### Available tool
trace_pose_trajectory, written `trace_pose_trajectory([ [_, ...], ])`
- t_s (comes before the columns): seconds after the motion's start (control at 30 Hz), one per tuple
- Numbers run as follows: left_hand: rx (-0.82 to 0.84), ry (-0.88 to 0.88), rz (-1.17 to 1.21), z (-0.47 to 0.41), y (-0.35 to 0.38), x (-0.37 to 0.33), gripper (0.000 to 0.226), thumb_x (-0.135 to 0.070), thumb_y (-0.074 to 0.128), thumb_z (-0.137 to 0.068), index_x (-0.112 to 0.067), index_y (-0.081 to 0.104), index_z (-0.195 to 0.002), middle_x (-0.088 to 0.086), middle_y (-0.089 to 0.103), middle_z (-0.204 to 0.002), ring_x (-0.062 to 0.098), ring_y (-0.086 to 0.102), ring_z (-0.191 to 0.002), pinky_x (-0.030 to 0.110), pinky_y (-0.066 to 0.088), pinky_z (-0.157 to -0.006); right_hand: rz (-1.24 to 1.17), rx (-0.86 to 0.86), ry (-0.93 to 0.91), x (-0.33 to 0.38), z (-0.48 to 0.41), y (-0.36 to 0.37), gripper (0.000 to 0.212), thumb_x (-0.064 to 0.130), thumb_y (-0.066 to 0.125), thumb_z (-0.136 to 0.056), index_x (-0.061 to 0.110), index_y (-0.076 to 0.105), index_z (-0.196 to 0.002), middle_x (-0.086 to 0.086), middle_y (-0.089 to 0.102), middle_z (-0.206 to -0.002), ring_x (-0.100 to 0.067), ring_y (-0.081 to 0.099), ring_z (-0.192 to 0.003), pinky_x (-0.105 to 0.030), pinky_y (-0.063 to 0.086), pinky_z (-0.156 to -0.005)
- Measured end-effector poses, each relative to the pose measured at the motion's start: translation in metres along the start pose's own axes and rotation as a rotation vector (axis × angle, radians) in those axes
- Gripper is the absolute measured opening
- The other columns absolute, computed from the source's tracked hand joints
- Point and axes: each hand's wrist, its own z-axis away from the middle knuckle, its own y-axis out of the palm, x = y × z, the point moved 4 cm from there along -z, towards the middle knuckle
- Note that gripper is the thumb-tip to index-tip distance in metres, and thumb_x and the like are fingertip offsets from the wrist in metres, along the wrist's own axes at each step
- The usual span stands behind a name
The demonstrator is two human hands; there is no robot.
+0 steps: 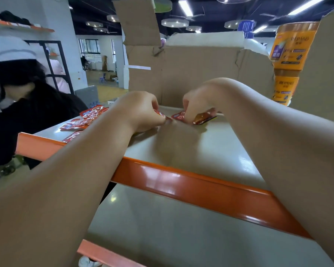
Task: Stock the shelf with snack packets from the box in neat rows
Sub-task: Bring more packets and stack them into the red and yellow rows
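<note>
Red packets [85,120] were scattered far left on the shelf [181,180], one red packet [161,114] pinched by the left hand [141,112], a brown packet [201,118] gripped by the right hand [197,102], and neat rows were judged barely begun.

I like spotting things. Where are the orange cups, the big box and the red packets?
orange cups [295,45]: head view, top cup's label
big box [201,74]: head view, back wall
red packets [83,121]: head view, loose pile's middle
</note>
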Motion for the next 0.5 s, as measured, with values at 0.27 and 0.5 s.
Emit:
trace_pose_trajectory([
  [0.27,-0.053,0.101,0.108,0.011,-0.010,-0.026,0.039,-0.039,0.073,-0.081,-0.032,0.068,-0.118,-0.003,0.064,-0.108,0.022,0.061,-0.099,0.037,0.053,-0.086,-0.203,-0.213,-0.041,-0.032,0.041,-0.028,0.013,0.025,0.059,-0.071,0.012,0.057,-0.072,-0.011,0.050,-0.066,-0.026,0.044,-0.061,-0.038,0.037,-0.061],
  [0.5,-0.015,0.242,0.123,0.029,-0.008,-0.108,0.049,-0.030,0.078,-0.072,-0.032,0.067,-0.120,-0.003,0.060,-0.103,0.019,0.060,-0.091,0.029,0.043,-0.076,-0.207,-0.547,-0.045,-0.105,0.134,-0.025,0.039,0.039,0.071,-0.076,0.023,0.053,-0.108,0.000,0.059,-0.091,-0.021,0.054,-0.073,-0.032,0.042,-0.062],
])
